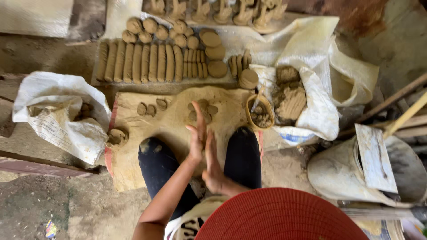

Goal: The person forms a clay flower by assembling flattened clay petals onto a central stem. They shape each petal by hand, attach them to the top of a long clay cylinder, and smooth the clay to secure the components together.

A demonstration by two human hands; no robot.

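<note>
My left hand (197,135) and my right hand (212,163) are pressed palm to palm, fingers stretched out, above my knees in black trousers (155,162). Whatever lies between the palms is hidden. Under the hands lies a clay-smeared work board (133,155). A cluster of small clay lumps (202,110) rests on it just beyond my fingertips, with three smaller pieces (151,109) to their left. A small yellow bowl (260,111) with a stick in it stands at the board's right edge.
Behind the board, a plank carries several clay rolls (142,62), balls (151,26) and flat discs (215,53); clay figurines (222,11) stand beyond. An open white sack holds raw clay (291,100). Another sack (62,115) lies left, a bucket (347,173) right.
</note>
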